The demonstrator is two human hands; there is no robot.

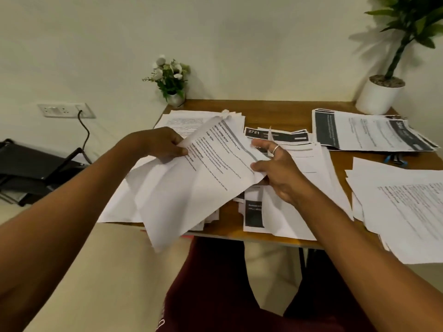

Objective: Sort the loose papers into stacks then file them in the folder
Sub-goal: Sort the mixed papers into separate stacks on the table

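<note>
Over my lap (215,283), my left hand (163,144) and right hand (275,173) are pinching opposite edges of crumpled white printed sheets (203,183) at the brown wooden desk's (275,111) near edge; a white text stack (407,212) is lying nearer my right grip.

Both forearms (72,200) are bare to the frame's edge. The right hand (275,168) wears 1 thin silver ring (276,148) on a finger. Dark maroon clothing (215,283) covers the lap, with pale lettering (161,325) at its lower left.

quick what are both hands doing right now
Left hand: pinching the left edge of the printed sheet.
Right hand: gripping the same sheet's right edge, thumb on top.
</note>
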